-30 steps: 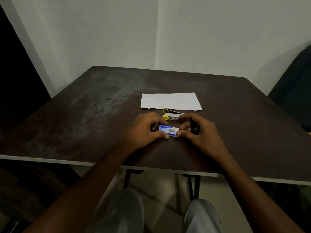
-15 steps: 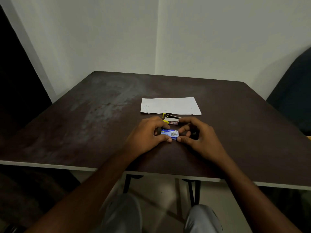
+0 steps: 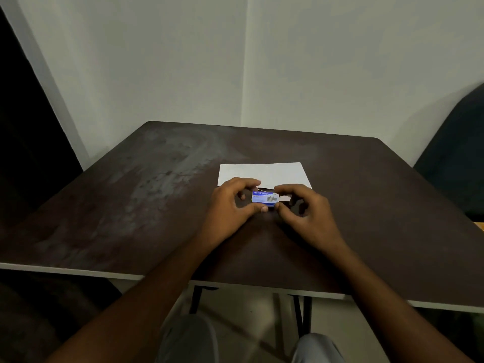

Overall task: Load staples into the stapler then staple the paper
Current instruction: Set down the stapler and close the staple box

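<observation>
A dark brown table (image 3: 162,205) fills most of my view, its worn top pale in patches on my left. On it lies one white sheet of paper (image 3: 262,172), its long edges running left to right, just beyond my hands; my left knuckles overlap its near edge.

My left hand (image 3: 230,205) and my right hand (image 3: 306,213) meet over the middle of the table, both curled narrow. Between them I hold one small blue staple box (image 3: 264,199), printed face up toward me, its long axis running left to right and tipped slightly down to the right. My left thumb and forefinger pinch its left end; my right thumb and forefinger close on its right end. A pale tab (image 3: 285,198), seemingly the box's inner tray, sticks out to the right behind my right fingers.

The stapler is hidden behind the box and my fingers; only a thin sliver shows at the box's top edge, too little to tell which way it points.
</observation>
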